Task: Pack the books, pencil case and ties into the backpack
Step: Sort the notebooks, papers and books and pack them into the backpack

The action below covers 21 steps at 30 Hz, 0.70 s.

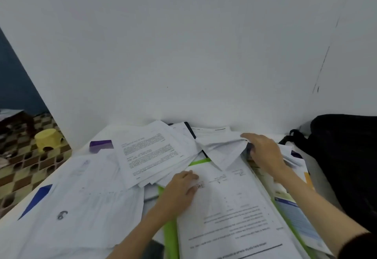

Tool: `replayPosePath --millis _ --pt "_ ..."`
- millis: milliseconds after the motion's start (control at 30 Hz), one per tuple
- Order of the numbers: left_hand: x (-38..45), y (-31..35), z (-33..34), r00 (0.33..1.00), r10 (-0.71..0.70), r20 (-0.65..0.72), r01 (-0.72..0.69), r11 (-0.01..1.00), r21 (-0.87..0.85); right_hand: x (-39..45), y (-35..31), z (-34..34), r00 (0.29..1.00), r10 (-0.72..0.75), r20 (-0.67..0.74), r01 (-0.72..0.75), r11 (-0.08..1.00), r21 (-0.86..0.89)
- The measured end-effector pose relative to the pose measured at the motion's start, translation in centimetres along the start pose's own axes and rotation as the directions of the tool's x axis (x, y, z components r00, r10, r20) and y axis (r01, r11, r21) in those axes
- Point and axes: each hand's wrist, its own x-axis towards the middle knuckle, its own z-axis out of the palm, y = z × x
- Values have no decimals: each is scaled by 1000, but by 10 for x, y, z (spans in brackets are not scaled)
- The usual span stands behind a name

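— Right, where do my hands sit just now?

— Your left hand (179, 189) lies flat, fingers relaxed, pressing on the near-left edge of the big printed stack (230, 214). That stack rests on a green folder (170, 236), and its long axis runs away from you, leaning a little left. Your right hand (263, 152) is farther out, at the stack's far-right corner, fingers curled over a folded white sheet (222, 146); I cannot tell whether it truly pinches it.

— And the backpack?

— The black backpack (346, 163) is off to the right of your right hand, near it but apart, against the wall (183, 54). I'd judge the right hand should carry the stack that way. Its opening isn't visible, so which way it faces I cannot say.

— Anything left of me?

— Loose papers (151, 152) beyond your left hand. No pencil case or ties that I can make out
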Motion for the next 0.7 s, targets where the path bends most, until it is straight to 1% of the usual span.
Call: replayPosePath --millis 67,133,200,233,267,300,333,400,433,467,533,567,600,633,667,700 --pt "7 2 -14 999 -45 -27 36 966 -255 17 -19 -27 987 53 -153 -49 998 28" --pt "16 4 -33 987 -116 -110 52 884 -464 36 -45 -60 966 29 -258 -21 999 33" --pt "29 7 -52 973 -167 -156 44 806 -590 51 -69 -92 961 -12 -278 35 996 77" --pt "35 9 -61 968 -188 -164 42 771 -636 57 -77 -105 964 -15 -267 56 988 146" --pt "39 11 -70 962 -206 -179 30 732 -680 62 -84 -116 969 8 -248 52 970 235" --pt "44 13 -79 958 -207 -196 2 692 -722 66 -89 -126 974 61 -219 18 940 340" --pt "46 14 -88 960 -187 -209 -33 665 -746 68 -93 -134 976 127 -177 -29 882 470" --pt "51 18 -101 975 -137 -178 -42 668 -743 65 -97 -142 976 217 -19 -140 692 709" --pt "54 19 -105 983 -119 -143 -34 641 -767 60 -97 -141 969 231 84 -209 594 777" --pt "56 21 -108 986 -136 -95 3 586 -810 55 -93 -135 956 233 179 -279 529 802" --pt "59 27 -112 985 -174 6 81 423 -902 44 -85 -123 911 268 312 -406 461 789" --pt "61 29 -111 985 -171 35 95 355 -930 39 -83 -118 891 280 357 -448 415 792" --pt "61 34 -110 982 -183 47 104 314 -944 35 -80 -113 880 285 380 -467 377 800" --pt "63 36 -107 974 -223 29 100 313 -945 31 -79 -109 875 296 384 -475 363 802" --pt "62 40 -106 962 -273 -17 85 357 -930 28 -78 -106 872 311 377 -478 375 794" --pt "62 45 -104 946 -311 -91 57 435 -899 27 -79 -104 874 327 360 -474 406 781"
